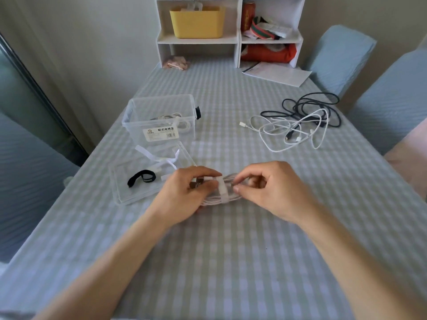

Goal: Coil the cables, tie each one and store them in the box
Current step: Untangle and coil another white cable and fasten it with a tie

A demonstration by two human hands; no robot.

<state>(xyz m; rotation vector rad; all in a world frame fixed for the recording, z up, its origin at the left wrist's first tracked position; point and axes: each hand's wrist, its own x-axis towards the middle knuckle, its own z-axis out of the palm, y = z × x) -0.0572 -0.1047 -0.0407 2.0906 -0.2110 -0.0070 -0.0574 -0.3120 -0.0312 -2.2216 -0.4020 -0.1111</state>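
Observation:
A coiled white cable [216,199] lies between my hands just above the checked tablecloth, with a white tie strap [222,190] wrapped round its middle. My left hand [184,195] grips the coil's left end. My right hand [268,188] pinches the coil and strap from the right. The clear plastic box [159,112] stands further back on the left with a tied white cable [175,118] inside. A tangle of loose black cable [323,105] and white cables [288,132] lies at the right.
The box's clear lid [138,195] lies left of my hands, carrying a black strap [142,177] and white straps [161,158]. A white shelf unit [231,38] with a yellow bin, and papers [277,72], stand at the far end. Blue-covered chairs [388,100] line the right side.

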